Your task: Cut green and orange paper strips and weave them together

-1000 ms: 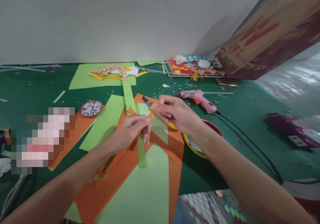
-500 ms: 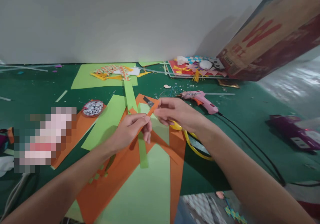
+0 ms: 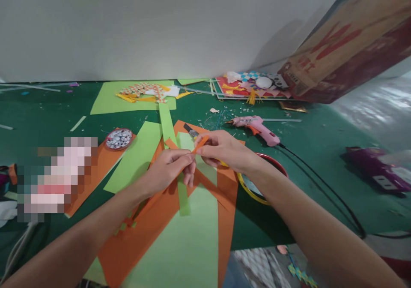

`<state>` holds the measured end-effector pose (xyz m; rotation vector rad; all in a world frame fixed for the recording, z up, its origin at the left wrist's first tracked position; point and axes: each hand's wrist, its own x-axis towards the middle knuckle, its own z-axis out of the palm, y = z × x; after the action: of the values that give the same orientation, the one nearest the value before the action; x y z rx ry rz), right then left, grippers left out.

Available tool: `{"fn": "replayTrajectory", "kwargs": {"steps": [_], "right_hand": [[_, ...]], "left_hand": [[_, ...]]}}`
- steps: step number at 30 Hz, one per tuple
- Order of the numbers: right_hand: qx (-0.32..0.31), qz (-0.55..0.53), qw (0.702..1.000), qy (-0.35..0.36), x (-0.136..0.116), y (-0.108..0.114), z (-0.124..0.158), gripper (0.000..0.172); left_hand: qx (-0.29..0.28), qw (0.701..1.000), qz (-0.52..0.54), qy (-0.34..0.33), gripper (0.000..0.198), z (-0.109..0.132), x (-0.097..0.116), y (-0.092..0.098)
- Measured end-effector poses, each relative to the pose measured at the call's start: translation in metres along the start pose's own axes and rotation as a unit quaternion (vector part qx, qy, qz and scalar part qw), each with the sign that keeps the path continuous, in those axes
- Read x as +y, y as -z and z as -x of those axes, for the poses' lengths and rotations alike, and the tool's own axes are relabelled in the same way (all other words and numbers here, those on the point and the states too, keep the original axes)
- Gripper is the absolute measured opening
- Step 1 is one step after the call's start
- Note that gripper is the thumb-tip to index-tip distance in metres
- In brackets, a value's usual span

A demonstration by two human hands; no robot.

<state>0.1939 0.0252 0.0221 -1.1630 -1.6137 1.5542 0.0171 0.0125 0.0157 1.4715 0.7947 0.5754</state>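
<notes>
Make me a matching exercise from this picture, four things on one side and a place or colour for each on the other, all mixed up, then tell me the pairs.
1. glue gun
2. orange strip
3. bag
4. googly eyes

A. at the upper right
B. on orange paper, at left
C. mostly pink
D. between the left hand and right hand

Pairs: 1-C, 2-D, 3-A, 4-B

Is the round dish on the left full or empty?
The dish looks full: black-and-white pieces crowd it edge to edge. Depth: cannot tell.
</notes>
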Motion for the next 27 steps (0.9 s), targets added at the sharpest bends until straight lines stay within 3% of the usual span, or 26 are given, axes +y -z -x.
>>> {"fn": "replayTrajectory", "kwargs": {"steps": [12,18,22,27], "right_hand": [[0.088,-0.016,0.996,0.015,-0.006,0.018,0.001,0.003],[0.171,-0.116,0.977,0.048,-0.004,0.02,-0.004,0.011],[0.094,-0.14,0.985,0.023,-0.002,0.007,-0.004,0.018],[0.063,-0.173,0.983,0.02,0.003,-0.008,-0.003,0.022]], "left_hand": [[0.003,1.0,-0.016,-0.004,0.034,0.002,0.002,0.0],[0.028,0.999,0.007,-0.026,0.032,0.001,0.002,-0.001],[0.069,0.997,0.003,-0.034,0.031,0.0,0.002,-0.002],[0.046,0.997,-0.061,-0.017,0.035,0.001,0.003,-0.001]]}}
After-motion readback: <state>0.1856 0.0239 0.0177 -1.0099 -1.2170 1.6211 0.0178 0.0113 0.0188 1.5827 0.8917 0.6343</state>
